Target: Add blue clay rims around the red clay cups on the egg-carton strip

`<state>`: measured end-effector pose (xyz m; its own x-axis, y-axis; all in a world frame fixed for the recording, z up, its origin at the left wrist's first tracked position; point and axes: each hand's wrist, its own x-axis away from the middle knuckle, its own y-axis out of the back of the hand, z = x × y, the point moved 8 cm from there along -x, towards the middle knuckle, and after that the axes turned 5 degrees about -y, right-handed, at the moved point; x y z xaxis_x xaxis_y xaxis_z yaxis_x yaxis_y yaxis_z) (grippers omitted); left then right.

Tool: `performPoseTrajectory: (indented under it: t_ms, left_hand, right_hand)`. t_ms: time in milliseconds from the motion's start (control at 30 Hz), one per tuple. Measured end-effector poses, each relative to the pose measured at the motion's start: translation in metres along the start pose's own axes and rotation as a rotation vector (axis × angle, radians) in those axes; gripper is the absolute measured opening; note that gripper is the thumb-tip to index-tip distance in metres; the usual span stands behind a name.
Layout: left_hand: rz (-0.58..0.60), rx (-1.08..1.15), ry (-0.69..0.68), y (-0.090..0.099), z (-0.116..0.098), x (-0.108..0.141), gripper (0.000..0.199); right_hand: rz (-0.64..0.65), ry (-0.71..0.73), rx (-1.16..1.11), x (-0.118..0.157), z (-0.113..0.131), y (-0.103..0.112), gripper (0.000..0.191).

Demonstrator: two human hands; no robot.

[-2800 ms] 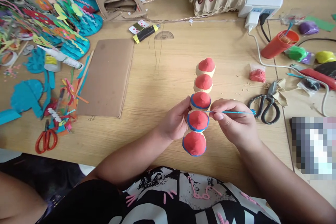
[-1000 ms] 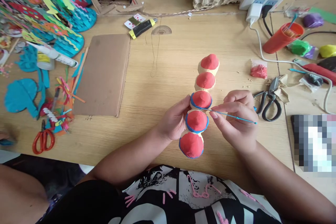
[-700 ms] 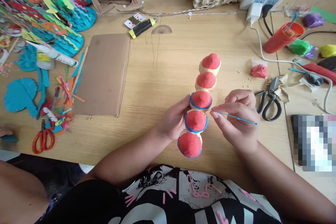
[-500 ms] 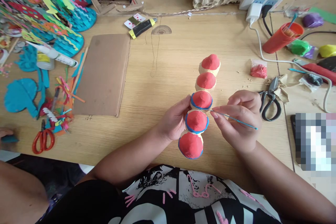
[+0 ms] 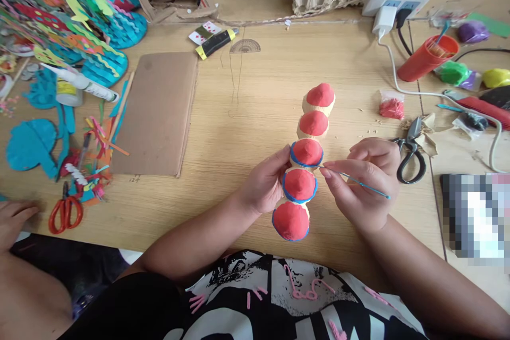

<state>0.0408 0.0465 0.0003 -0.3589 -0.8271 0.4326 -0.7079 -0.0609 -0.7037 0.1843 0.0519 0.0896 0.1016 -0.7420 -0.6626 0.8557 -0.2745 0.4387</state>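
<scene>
For good work on this narrow rim, the left hand [image 5: 265, 186] should be keeping its light grip on the row of five joined, cream cups with red domes [image 5: 299, 184], since squeezing would risk denting them. The right hand [image 5: 362, 183] is pinching a thin blue stick-like tool [image 5: 368, 187], its tip pointing at the middle cup's near edge; short, shallow strokes would be suiting it best. The row is running near to far above the tabletop [image 5: 231, 143], blue edging showing around its three nearer domes, while the two farther ones are showing cream rims.
</scene>
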Motion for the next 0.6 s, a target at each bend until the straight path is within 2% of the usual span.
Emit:
performPoseTrajectory:
  t_ms: [233, 433, 600]
  left_hand:
    - [-0.026, 0.050, -0.006, -0.0002, 0.0000, -0.0023, 0.032]
    - [-0.005, 0.067, 0.055, 0.0022, 0.0037, -0.0011, 0.035]
    - [-0.008, 0.052, 0.003, 0.0018, 0.0014, -0.0020, 0.034]
  right_hand:
    - [0.086, 0.016, -0.137, -0.0037, 0.0023, -0.0040, 0.015]
    - [0.065, -0.016, -0.113, -0.0030, -0.0011, -0.0031, 0.013]
    - [0.055, -0.042, -0.085, -0.0026, -0.0019, -0.0026, 0.012]
